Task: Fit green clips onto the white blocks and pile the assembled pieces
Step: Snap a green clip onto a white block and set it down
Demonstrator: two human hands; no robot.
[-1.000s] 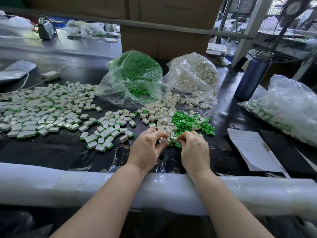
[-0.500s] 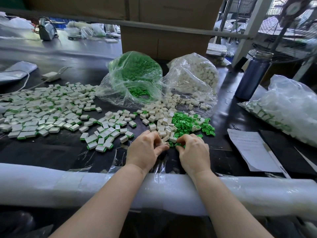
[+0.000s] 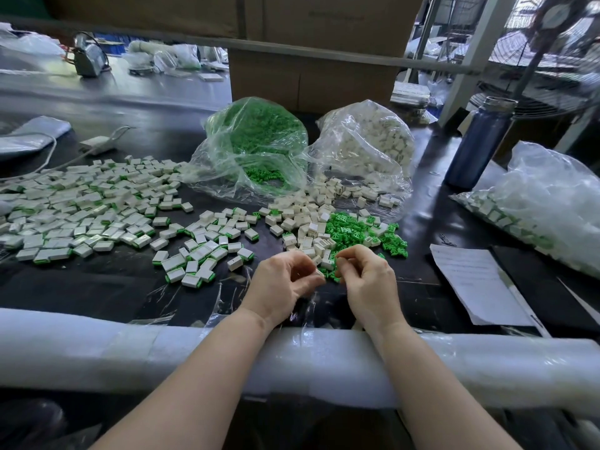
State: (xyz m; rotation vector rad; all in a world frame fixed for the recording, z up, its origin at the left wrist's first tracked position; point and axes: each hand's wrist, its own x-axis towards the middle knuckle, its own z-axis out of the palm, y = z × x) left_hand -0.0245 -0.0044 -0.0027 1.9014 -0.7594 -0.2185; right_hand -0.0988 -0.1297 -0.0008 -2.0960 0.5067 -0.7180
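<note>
Both hands sit close together just past the foam-wrapped near edge (image 3: 194, 349) of the dark surface (image 3: 107, 287), wrists resting on that padding. Left hand (image 3: 282, 284): fingers curled, tips pinching a small white block (image 3: 319, 275), mostly hidden by the fingers. Right hand (image 3: 368, 280): fingers curled w/ tips pinched together; what they pinch is too small to tell.

Directly beyond the hands, near the surface's middle: loose white blocks (image 3: 305, 216) and, to their right, loose green clips (image 3: 354, 228), the two heaps touching. Assembled pieces (image 3: 81, 209) (white w/ green edge) spread wide toward the left edge, plus a smaller scatter (image 3: 207, 248) just left of the hands. Further back: clear bag of green clips (image 3: 256, 141) beside clear bag of white blocks (image 3: 370, 144). Right side: blue bottle (image 3: 475, 144) upright, paper sheet (image 3: 474, 280), another bag of pieces (image 3: 545, 203) at the right edge.
</note>
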